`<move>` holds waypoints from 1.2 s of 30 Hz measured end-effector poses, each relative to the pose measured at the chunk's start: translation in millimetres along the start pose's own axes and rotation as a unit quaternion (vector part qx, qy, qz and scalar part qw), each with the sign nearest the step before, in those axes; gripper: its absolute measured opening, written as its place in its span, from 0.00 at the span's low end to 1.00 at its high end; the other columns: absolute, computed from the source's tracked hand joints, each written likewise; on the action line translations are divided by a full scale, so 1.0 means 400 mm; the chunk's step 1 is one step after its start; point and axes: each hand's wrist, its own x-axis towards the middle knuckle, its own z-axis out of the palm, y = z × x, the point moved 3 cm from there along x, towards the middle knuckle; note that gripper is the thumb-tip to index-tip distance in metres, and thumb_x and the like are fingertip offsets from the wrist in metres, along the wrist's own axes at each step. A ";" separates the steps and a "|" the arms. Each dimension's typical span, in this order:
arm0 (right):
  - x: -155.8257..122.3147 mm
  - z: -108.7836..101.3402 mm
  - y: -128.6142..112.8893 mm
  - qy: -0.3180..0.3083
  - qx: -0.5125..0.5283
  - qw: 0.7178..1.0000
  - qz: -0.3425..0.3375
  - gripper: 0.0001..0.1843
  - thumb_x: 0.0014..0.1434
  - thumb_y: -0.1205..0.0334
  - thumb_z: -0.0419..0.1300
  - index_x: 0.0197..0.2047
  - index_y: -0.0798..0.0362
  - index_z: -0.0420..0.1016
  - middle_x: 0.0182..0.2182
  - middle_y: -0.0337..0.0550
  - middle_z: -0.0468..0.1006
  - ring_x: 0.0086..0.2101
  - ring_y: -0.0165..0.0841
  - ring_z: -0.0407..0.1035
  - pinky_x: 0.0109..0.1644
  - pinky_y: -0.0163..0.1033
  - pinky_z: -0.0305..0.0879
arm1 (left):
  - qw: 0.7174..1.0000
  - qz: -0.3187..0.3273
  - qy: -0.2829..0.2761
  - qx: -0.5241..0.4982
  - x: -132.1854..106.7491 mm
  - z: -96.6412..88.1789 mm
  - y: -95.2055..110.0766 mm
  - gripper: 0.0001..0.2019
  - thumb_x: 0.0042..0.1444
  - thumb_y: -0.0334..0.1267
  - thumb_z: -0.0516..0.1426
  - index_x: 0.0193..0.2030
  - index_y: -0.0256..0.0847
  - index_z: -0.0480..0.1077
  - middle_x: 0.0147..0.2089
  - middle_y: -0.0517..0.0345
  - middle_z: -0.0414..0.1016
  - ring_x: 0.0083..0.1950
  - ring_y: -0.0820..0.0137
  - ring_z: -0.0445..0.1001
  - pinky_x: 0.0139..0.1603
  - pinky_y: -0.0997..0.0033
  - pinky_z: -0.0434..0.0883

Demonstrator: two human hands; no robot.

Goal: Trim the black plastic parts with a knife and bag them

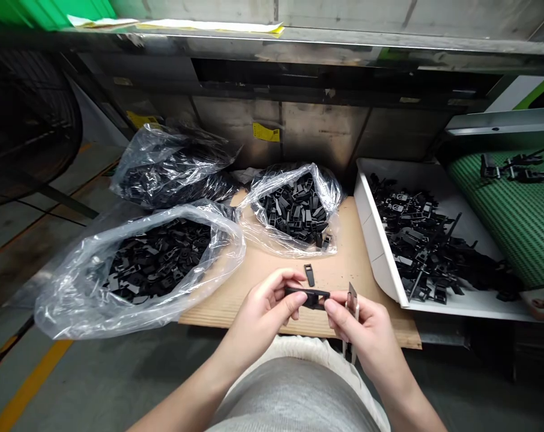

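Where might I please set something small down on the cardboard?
Bare cardboard shows between the smaller open bag and the white tray, and between the larger open bag and the left hand. A third bag crowds the back left; the right hand and a loose black piece, the front middle.

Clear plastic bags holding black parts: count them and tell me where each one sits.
3: front-left open bag, middle open bag, rear-left bag. Others may be hidden behind these.
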 end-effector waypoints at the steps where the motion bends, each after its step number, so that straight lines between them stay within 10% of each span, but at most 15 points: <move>1: -0.004 0.001 -0.003 0.022 -0.052 0.997 -0.053 0.10 0.56 0.59 0.53 0.28 0.56 0.69 0.20 0.37 0.63 0.20 0.25 0.56 0.22 0.31 0.54 | 0.999 -0.022 -0.018 -0.014 0.006 0.000 -0.008 0.12 0.51 0.39 0.55 0.41 0.38 0.64 0.30 0.60 0.69 0.25 0.76 0.66 0.26 0.76 0.65; 4: -0.025 0.021 -0.021 0.045 -0.241 0.936 -0.251 0.09 0.57 0.67 0.51 0.36 0.57 0.72 0.24 0.43 0.70 0.24 0.30 0.62 0.28 0.35 0.60 | 0.988 -0.088 -0.093 -0.084 0.023 0.005 -0.035 0.16 0.52 0.43 0.54 0.44 0.36 0.63 0.27 0.58 0.71 0.27 0.72 0.71 0.29 0.72 0.67; 7: -0.037 0.038 -0.024 -0.025 -0.342 0.897 -0.280 0.13 0.57 0.65 0.51 0.45 0.57 0.70 0.30 0.48 0.72 0.32 0.36 0.67 0.34 0.38 0.64 | 0.982 -0.089 -0.104 -0.132 0.036 0.010 -0.043 0.14 0.53 0.40 0.53 0.44 0.35 0.65 0.30 0.56 0.72 0.31 0.72 0.71 0.33 0.72 0.67; 12: -0.041 -0.008 -0.031 -0.039 -0.311 0.938 -0.150 0.20 0.61 0.62 0.45 0.55 0.54 0.59 0.38 0.47 0.69 0.36 0.32 0.68 0.36 0.34 0.66 | 0.998 0.022 -0.048 -0.020 0.025 0.015 -0.008 0.08 0.55 0.37 0.51 0.35 0.35 0.69 0.28 0.57 0.71 0.27 0.74 0.66 0.32 0.73 0.65; 22: -0.056 -0.003 -0.058 0.060 -0.273 0.910 -0.306 0.10 0.57 0.73 0.50 0.41 0.57 0.68 0.28 0.45 0.71 0.28 0.32 0.65 0.31 0.37 0.61 | 0.966 0.185 -0.021 0.180 -0.026 0.027 0.027 0.08 0.56 0.31 0.50 0.33 0.36 0.70 0.26 0.60 0.66 0.27 0.74 0.66 0.30 0.76 0.64; 31: -0.033 -0.016 -0.041 0.083 -0.264 0.928 -0.249 0.09 0.58 0.71 0.50 0.39 0.57 0.70 0.28 0.44 0.70 0.29 0.31 0.65 0.33 0.37 0.60 | 0.955 0.218 -0.017 0.200 -0.038 0.028 0.036 0.08 0.56 0.30 0.50 0.35 0.36 0.70 0.26 0.58 0.67 0.29 0.73 0.66 0.30 0.74 0.64; 36: -0.047 -0.027 -0.032 0.062 -0.210 0.941 -0.260 0.10 0.57 0.73 0.51 0.41 0.54 0.68 0.28 0.41 0.71 0.30 0.27 0.66 0.32 0.32 0.61 | 0.985 0.130 0.008 0.111 -0.025 0.013 0.020 0.09 0.56 0.32 0.50 0.40 0.37 0.69 0.28 0.58 0.70 0.27 0.74 0.66 0.29 0.75 0.65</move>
